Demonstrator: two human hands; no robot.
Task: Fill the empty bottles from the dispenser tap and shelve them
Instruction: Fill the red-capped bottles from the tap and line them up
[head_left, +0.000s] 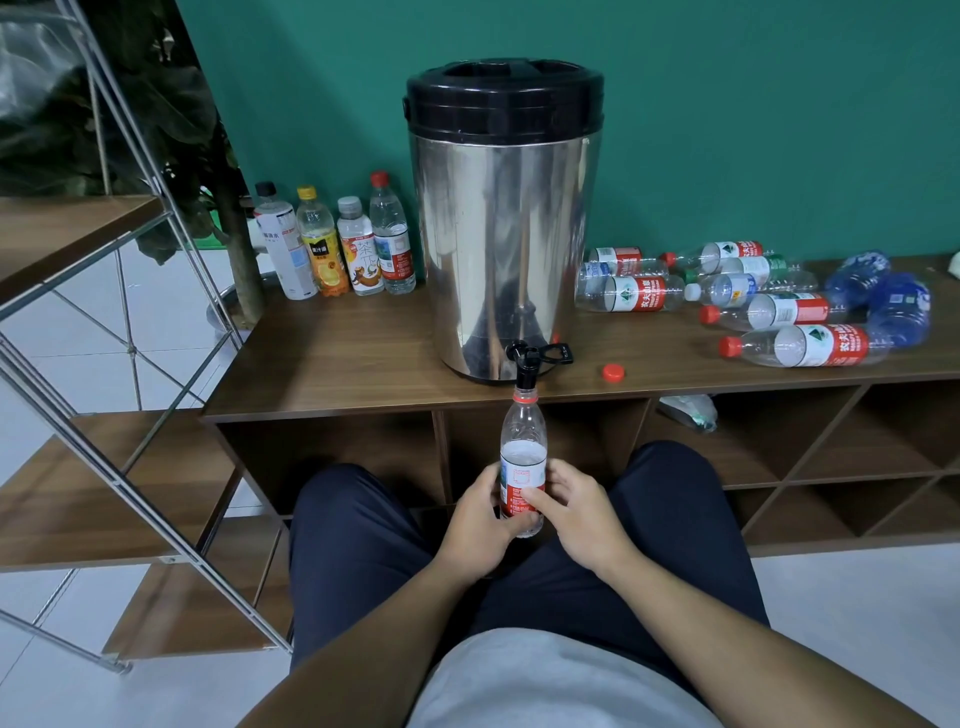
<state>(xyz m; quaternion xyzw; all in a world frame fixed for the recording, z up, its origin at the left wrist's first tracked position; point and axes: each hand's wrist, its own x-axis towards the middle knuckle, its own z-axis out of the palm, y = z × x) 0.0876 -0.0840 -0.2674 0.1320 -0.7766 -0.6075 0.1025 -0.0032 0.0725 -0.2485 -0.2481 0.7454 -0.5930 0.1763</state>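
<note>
A steel dispenser (503, 228) with a black lid stands on the wooden cabinet top (363, 364). Its black tap (525, 364) hangs over the front edge. Right under the tap I hold a clear bottle (522, 441) with a red-and-white label upright, its uncapped mouth touching the spout. The water level sits just above the label. My left hand (480, 519) and my right hand (574, 512) both grip the bottle's lower half. Its red cap (613, 372) lies on the top, right of the tap.
Several empty bottles (758, 301) lie on their sides at the right, with crushed blue ones (883, 296) behind. Four upright bottles (337, 244) stand left of the dispenser. Open cabinet cubbies (857, 441) are below. A metal-frame wooden shelf (104, 467) stands at the left. My knees are under the bottle.
</note>
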